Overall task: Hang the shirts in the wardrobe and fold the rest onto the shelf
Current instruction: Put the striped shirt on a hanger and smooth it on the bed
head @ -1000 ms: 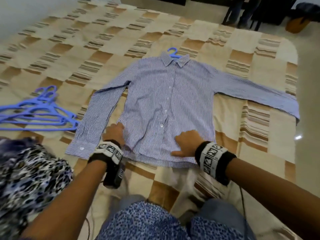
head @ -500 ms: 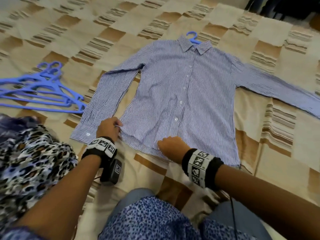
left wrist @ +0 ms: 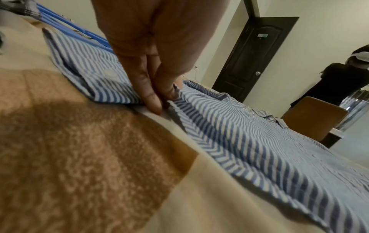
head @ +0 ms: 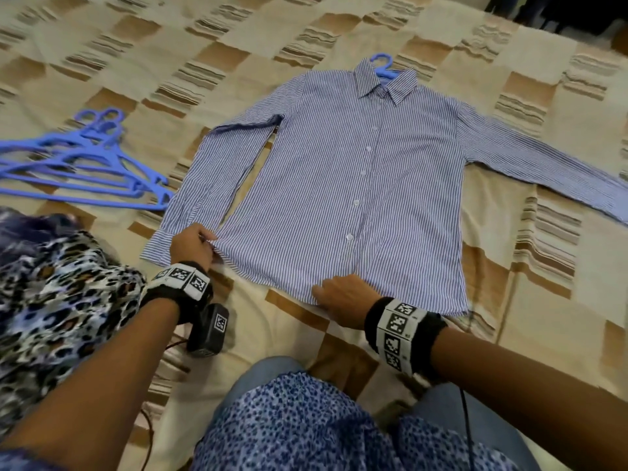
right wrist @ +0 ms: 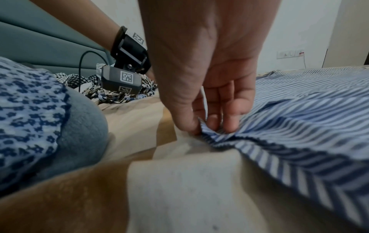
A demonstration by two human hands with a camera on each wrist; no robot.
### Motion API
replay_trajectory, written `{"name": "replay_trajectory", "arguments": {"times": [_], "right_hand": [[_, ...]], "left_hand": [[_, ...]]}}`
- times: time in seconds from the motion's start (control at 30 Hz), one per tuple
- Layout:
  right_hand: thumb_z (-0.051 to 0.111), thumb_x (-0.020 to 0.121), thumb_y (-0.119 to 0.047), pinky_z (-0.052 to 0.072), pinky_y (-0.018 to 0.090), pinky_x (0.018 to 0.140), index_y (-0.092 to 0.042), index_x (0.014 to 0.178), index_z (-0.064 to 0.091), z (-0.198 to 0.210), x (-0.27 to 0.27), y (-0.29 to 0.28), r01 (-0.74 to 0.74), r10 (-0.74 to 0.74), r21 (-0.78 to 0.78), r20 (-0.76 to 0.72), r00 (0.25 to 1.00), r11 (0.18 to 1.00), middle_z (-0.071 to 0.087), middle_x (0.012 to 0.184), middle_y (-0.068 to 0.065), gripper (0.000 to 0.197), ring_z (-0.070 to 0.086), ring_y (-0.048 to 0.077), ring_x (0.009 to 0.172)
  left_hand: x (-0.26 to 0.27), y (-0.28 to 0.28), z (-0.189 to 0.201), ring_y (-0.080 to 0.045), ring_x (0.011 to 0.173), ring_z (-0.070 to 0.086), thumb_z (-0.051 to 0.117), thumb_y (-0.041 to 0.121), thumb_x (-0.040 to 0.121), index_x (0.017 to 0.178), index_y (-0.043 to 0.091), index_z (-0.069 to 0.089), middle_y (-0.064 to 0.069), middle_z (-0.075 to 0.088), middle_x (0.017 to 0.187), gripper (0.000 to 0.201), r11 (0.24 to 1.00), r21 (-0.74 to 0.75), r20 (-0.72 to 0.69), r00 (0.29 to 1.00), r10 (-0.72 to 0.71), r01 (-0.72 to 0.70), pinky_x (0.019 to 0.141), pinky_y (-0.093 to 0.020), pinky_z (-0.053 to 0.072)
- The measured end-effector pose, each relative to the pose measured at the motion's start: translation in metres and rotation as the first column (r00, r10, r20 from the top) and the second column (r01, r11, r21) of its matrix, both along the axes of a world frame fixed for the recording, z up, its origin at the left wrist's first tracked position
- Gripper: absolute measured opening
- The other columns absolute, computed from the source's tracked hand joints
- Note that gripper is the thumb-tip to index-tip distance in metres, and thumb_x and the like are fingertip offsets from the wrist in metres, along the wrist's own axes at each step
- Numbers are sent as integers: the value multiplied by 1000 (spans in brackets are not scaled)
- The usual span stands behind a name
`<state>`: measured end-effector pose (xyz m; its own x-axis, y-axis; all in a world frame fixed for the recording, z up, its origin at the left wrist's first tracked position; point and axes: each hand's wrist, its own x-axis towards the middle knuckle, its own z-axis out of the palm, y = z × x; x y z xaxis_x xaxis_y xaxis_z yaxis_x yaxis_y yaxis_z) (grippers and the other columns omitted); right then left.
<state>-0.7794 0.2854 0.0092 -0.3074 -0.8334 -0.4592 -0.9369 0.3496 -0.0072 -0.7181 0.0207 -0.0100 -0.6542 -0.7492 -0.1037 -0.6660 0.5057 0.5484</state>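
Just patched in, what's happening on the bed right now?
A striped shirt lies flat and buttoned on the bedspread, with a blue hanger hook showing at the collar. The left hand and the right hand each pinch its bottom hem. Spare hangers and a leopard-print garment lie to the left.

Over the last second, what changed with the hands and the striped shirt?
The left hand slid left along the hem of the striped shirt and now pinches its left corner; the right hand went from pressing flat to pinching the hem's middle. The shirt stayed flat on its hanger; the spare hangers stayed put.
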Motion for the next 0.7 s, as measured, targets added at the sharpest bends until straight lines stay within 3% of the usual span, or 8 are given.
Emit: {"name": "replay_trajectory", "arguments": {"times": [0.1, 0.2, 0.3, 0.37, 0.47, 0.53, 0.63, 0.7], "right_hand": [[38, 100, -18, 18, 25, 43, -9, 105, 46, 1, 5, -3, 8, -7, 11, -26, 1000, 1000, 43, 80, 3, 14, 39, 14, 60], [58, 90, -24, 8, 24, 41, -15, 93, 56, 10, 4, -13, 17, -22, -52, -86, 996, 999, 38, 68, -1, 10, 35, 12, 54], [40, 100, -18, 31, 26, 55, -8, 108, 51, 0, 3, -20, 9, -15, -106, -55, 998, 994, 40, 80, 4, 17, 41, 15, 68], [34, 102, -15, 33, 28, 62, -5, 109, 50, 2, 0, -24, 33, -36, -168, -13, 999, 985, 41, 83, 5, 20, 41, 17, 72], [57, 91, -13, 28, 26, 50, -4, 90, 58, 7, 1, -26, 56, -49, -328, 29, 998, 943, 52, 69, 6, 9, 36, 15, 57], [70, 78, -9, 20, 21, 44, -4, 76, 58, 6, 2, -22, 40, -14, -432, 63, 998, 901, 49, 58, 6, 13, 31, 15, 50], [49, 94, -14, 29, 29, 53, -1, 100, 56, 4, 3, -21, 10, 30, -320, 119, 992, 947, 55, 84, 11, 16, 40, 21, 65], [38, 99, -17, 32, 30, 63, -3, 117, 50, -2, 2, -19, -19, 37, -220, 77, 996, 975, 54, 103, 13, 25, 49, 25, 83]], "left_hand": [[-2, 9, 3, -39, 95, 55, 51, -14, 79, 94, 4, 58, -22, 58, 101, 25, 989, -82, 109, 987, -116, 125, 75, -44, 43], [-1, 21, 4, -34, 102, 47, 55, -15, 75, 98, 12, 56, -14, 45, 110, 36, 929, -198, 188, 942, -277, 313, 70, -46, 44], [3, 20, 1, -27, 98, 48, 56, -10, 78, 84, 16, 62, -7, 46, 109, 27, 913, -183, 134, 929, -345, 365, 69, -42, 47], [5, 13, -2, -27, 98, 50, 59, -3, 83, 81, 13, 66, -8, 48, 108, 17, 931, -136, 83, 940, -330, 339, 73, -39, 44], [6, -3, -4, -33, 100, 53, 62, 5, 86, 85, 7, 69, -14, 51, 110, 7, 948, -87, 31, 952, -304, 305, 81, -40, 45], [6, -15, -3, -37, 101, 54, 62, 5, 86, 88, 4, 69, -16, 53, 110, 8, 957, -55, 30, 959, -283, 285, 85, -45, 46], [8, -24, 0, -35, 100, 54, 60, 2, 87, 87, 0, 70, -17, 53, 107, 10, 948, -59, 62, 949, -310, 314, 86, -44, 45], [9, -24, 0, -29, 95, 54, 59, 0, 86, 81, 2, 69, -11, 52, 101, 11, 936, -55, 104, 934, -341, 348, 78, -33, 44]]}}
